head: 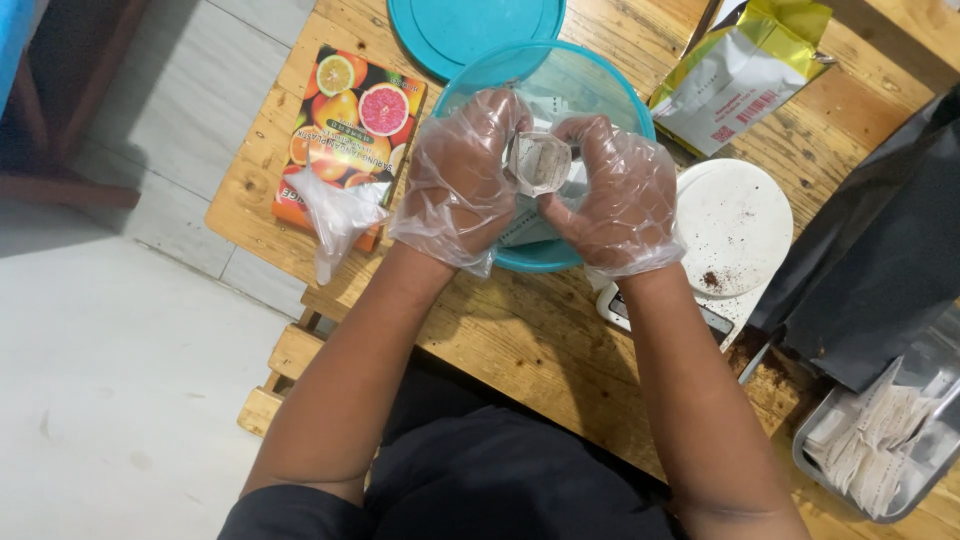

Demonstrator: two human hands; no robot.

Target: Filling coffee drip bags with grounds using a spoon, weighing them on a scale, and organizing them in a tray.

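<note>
Two gloved hands, left hand [462,170] and right hand [612,190], above wooden table [520,330]; grey floor [120,380].

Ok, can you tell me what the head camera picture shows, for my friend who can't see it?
Two gloved hands, the left hand and the right hand, hold a small open white paper pouch between them above a blue plastic bowl. The bowl sits on a wooden table, with a white kitchen scale dusted with brown powder on the right and a fruit-printed box on the left.

fruit-printed box [345,130], teal lid [470,30], yellow-green pouch [735,80], white scale [725,235], metal tray of sachets [885,450]
</note>
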